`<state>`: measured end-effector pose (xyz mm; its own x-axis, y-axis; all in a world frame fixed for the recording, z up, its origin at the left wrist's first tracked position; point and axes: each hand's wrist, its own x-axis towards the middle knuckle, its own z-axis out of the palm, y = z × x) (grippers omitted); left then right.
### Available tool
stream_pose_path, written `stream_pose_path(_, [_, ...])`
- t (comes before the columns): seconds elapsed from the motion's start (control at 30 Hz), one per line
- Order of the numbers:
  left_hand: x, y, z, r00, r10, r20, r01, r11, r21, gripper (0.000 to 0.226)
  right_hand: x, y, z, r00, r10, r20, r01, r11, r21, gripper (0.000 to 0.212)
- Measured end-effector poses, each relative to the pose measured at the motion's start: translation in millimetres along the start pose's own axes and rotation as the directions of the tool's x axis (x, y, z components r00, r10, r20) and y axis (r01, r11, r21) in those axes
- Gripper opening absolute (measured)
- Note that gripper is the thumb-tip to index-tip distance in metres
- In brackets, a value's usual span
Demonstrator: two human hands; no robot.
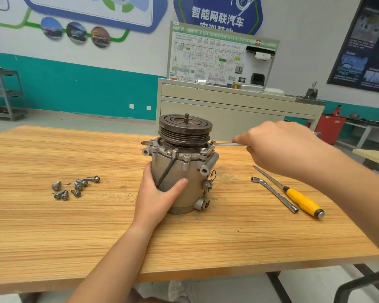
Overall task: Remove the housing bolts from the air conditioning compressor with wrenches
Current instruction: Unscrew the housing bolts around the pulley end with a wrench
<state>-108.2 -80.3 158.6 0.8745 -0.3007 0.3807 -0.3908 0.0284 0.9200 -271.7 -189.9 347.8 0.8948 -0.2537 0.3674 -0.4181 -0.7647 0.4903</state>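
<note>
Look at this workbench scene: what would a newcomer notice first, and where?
The compressor stands upright on the table, the left hand gripping its body while the right hand holds a wrench whose ring end sits at the top flange. Loose bolts lie clustered to its left; a yellow-handled screwdriver and a bent socket wrench lie to its right.

The wall (304, 29) is white above a teal band (74, 88), with two sockets (131, 106) low on it and a blue sign (217, 14) of white characters higher up. A dark poster (368, 47) hangs at the right. A beige cabinet (228, 110) carries a wiring-diagram board (217, 60). A grey metal shelf (7, 95) stands on the grey floor (74, 121) at the left, a red bin (329, 127) at the right. The counter (53, 226) is wood-grained.
</note>
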Motion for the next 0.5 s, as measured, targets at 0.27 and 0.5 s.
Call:
stream_pose_path(0.27, [-1,3,-1,1.000,-0.002,0.003,0.002,1.000,0.011,0.102,42,12,36,0.997,-0.020,-0.077,0.015,0.998,-0.064,0.049])
stream_pose_path(0.5, [-2,2,-1,1.000,0.006,-0.007,-0.006,1.000,0.025,0.101,77,2,98,0.938,-0.179,-0.298,0.220,0.969,0.109,0.035])
